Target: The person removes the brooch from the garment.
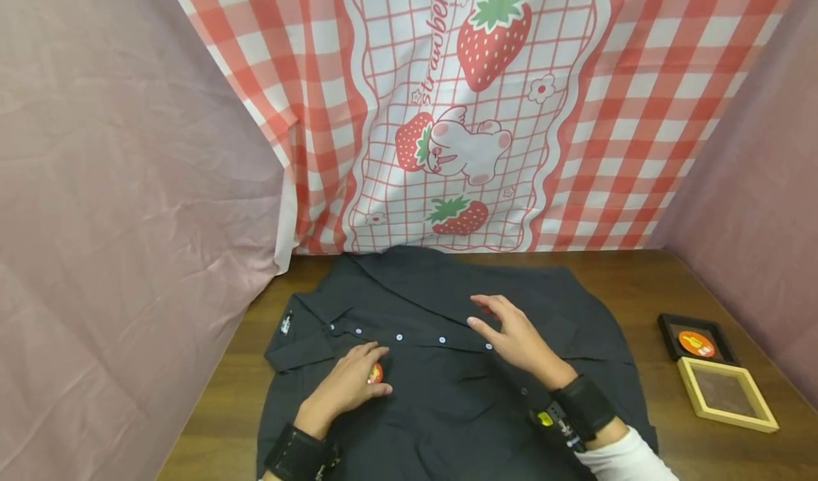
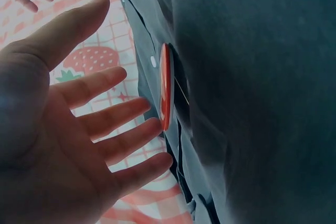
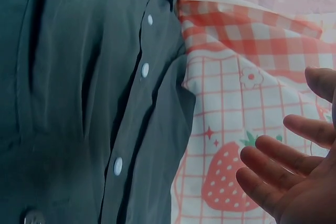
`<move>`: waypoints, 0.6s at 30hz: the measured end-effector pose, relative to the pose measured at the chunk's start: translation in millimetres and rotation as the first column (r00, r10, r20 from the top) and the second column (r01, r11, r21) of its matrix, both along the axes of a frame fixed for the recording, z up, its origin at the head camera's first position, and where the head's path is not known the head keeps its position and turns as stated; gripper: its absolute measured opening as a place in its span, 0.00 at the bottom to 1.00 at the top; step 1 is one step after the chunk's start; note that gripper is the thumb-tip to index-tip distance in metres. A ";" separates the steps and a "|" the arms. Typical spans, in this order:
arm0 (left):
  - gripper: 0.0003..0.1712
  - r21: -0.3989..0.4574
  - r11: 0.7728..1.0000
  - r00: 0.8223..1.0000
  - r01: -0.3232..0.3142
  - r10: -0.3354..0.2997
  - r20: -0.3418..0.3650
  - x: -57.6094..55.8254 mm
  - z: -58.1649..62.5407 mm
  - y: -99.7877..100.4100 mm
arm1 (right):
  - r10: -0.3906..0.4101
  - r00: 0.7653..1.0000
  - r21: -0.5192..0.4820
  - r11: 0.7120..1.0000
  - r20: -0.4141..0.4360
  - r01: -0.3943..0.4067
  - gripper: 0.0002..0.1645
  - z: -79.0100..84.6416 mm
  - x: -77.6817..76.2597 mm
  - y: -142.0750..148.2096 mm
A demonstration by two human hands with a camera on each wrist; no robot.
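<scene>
A dark button-up shirt (image 1: 441,403) lies spread over the wooden table, its white buttons in a row across it. Near that row a round red pin badge (image 1: 375,373) sits on the cloth. In the left wrist view the badge (image 2: 166,87) stands out from the fabric edge-on, with a thin pin behind it. My left hand (image 1: 348,381) is beside the badge, fingers extended and fingertips right at its edge. Over the upper right of the shirt hovers my right hand (image 1: 514,332), fingers loosely spread, holding nothing, close to one of the buttons.
On the table (image 1: 639,282) at the right lie a black frame (image 1: 668,335) with an orange round badge (image 1: 696,344) in it and a pale wooden frame (image 1: 690,385). A strawberry-print checked cloth (image 1: 575,182) hangs behind. Pink drapes (image 1: 128,253) flank both sides.
</scene>
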State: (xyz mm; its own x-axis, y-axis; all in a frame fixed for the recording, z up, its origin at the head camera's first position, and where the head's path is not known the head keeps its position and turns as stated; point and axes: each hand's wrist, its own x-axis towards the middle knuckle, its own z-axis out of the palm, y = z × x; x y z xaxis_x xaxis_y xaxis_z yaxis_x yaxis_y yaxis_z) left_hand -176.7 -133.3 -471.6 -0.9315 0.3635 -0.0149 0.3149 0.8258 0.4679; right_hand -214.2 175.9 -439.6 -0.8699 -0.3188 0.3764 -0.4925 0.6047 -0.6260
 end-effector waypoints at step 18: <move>0.36 0.023 0.999 0.999 -0.031 0.031 -0.005 0.1 1.3 -5.0 | 0.064 0.997 -0.012 0.998 0.053 -0.063 0.27 -0.9 0.7 -31.5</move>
